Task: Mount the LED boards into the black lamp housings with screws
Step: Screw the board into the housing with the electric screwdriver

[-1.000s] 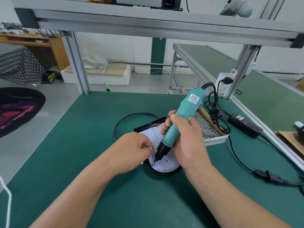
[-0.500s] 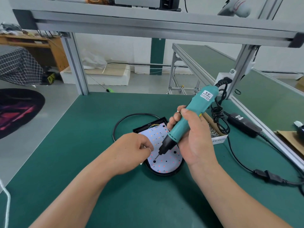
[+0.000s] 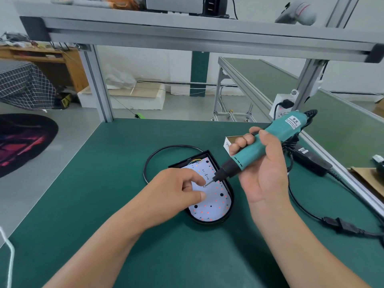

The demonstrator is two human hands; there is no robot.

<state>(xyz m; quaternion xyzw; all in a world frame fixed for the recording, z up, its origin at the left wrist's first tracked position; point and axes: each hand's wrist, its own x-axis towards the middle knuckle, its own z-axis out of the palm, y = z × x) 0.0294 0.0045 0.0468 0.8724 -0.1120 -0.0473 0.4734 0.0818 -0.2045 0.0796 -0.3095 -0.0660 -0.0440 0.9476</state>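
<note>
Centrally, in the head view, the LED board lies seated in the black lamp housing on the bench. The right hand has its grip wrapped fully round the electric screwdriver, bit slanted down over the board. The left hand curls forefinger and thumb at the bit tip, where a small screw seems to sit; whether they pinch it cannot be told. Judged progress: board placed, fastening under way, and several dark holes suggest screws remain.
</note>
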